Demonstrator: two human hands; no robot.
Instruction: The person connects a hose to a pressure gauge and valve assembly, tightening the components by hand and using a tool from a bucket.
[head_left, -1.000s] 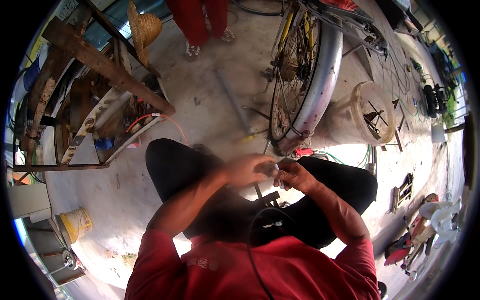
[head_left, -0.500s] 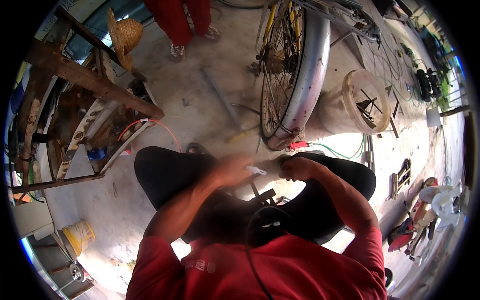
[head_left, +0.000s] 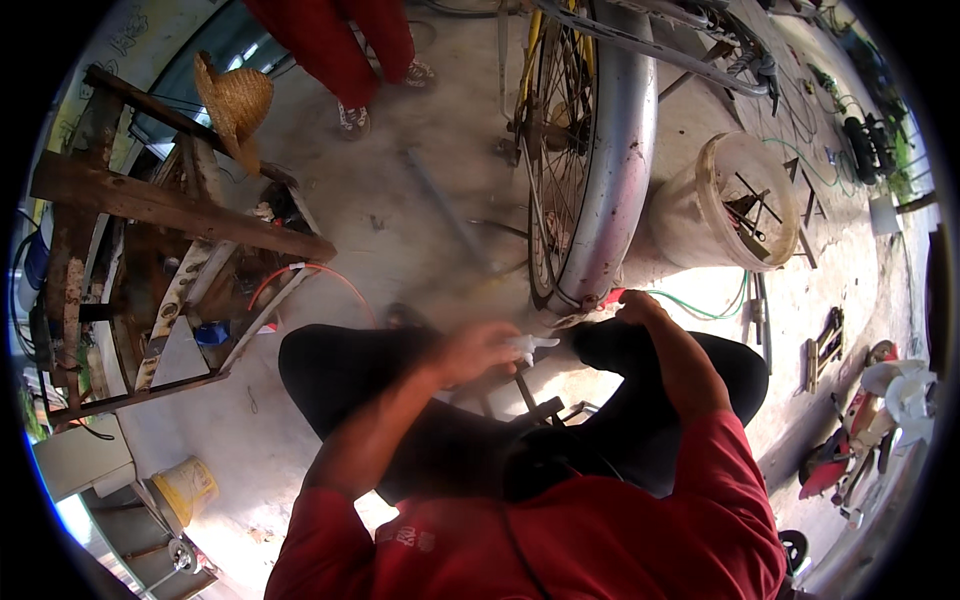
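My left hand (head_left: 480, 353) is closed around a small white piece (head_left: 534, 345), held between my knees; the piece has a narrow end poking to the right, and its kind is unclear. My right hand (head_left: 638, 308) is closed beside the foot of the bicycle wheel (head_left: 560, 190). Right by its fingers lies a red object (head_left: 613, 297); I cannot make out whether they grip it. A silver mudguard (head_left: 625, 150) curves over the wheel just beyond my right hand.
A whitish bucket (head_left: 690, 215) with metal pieces stands right of the wheel. A rusty metal frame (head_left: 170, 205) with a straw hat (head_left: 238, 105) on it stands at left. A grey bar (head_left: 445, 205) lies ahead. Another person's red-trousered legs (head_left: 345, 45) stand at the far side.
My right hand has moved up and to the right, toward the red object by the wheel. The left hand still holds the white piece, which now shows more. The view has shifted slightly.
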